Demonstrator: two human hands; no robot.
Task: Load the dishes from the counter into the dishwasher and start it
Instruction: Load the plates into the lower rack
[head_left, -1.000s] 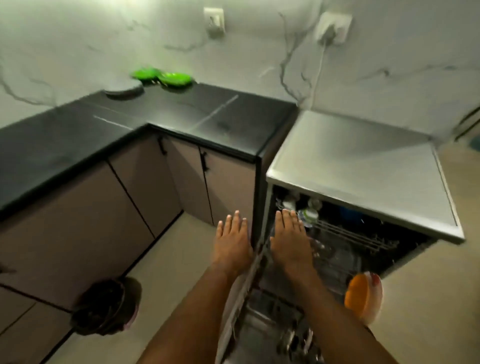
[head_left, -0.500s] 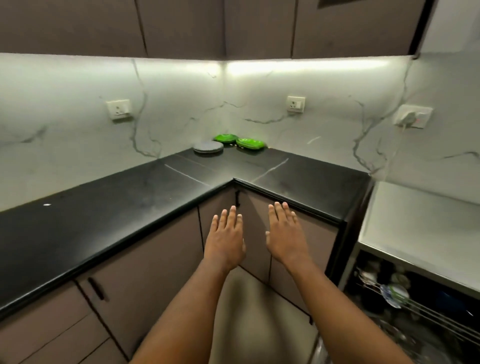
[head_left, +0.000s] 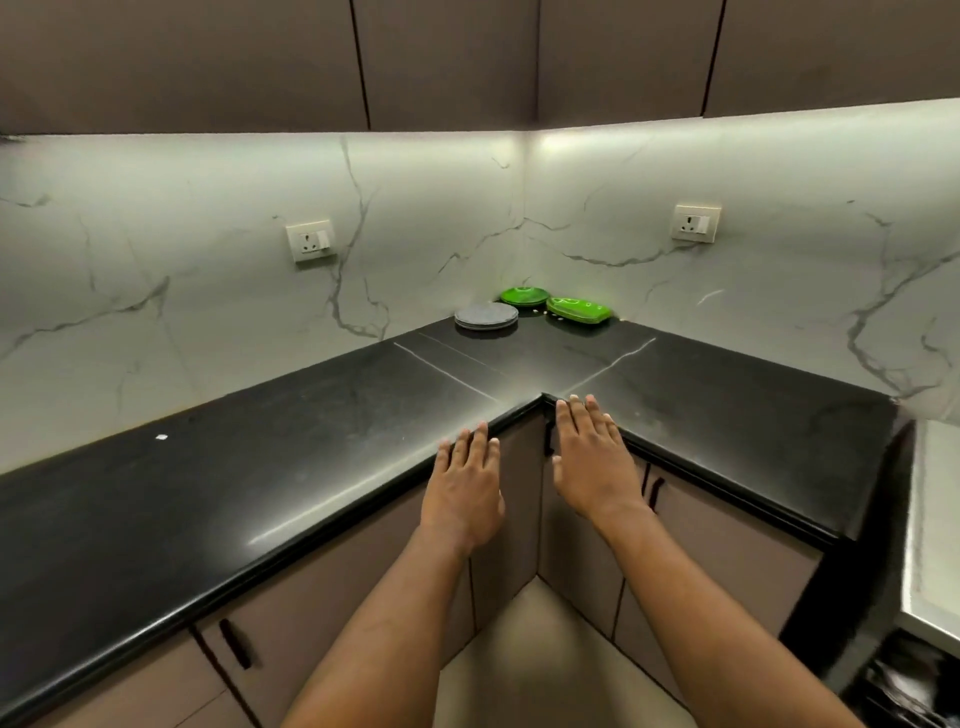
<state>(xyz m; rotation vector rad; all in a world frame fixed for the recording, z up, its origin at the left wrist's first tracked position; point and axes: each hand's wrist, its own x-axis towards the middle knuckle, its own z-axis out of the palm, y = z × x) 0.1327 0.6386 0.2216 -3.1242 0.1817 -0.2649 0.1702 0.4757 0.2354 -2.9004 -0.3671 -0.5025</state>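
A stack of grey plates (head_left: 487, 315) lies in the far corner of the black L-shaped counter (head_left: 291, 436). Beside it are a round green plate (head_left: 524, 295) and a stack of green rectangular plates (head_left: 577, 309). My left hand (head_left: 465, 488) and my right hand (head_left: 589, 457) are stretched out flat, palms down, fingers straight, over the counter's inner corner edge. Both hold nothing and are well short of the plates. The open dishwasher (head_left: 914, 680) shows only at the bottom right corner, with a dark rack inside.
Brown lower cabinets (head_left: 576, 551) with dark handles run under the counter. Marble wall with two sockets (head_left: 310, 241) behind. Upper cabinets hang overhead. A steel-grey top (head_left: 935, 519) sits over the dishwasher at right. Beige floor lies between the cabinets.
The view has swung up and left from the open dishwasher to the counter corner. Both flat hands have moved forward toward the counter edge; the plates now appear nearer.
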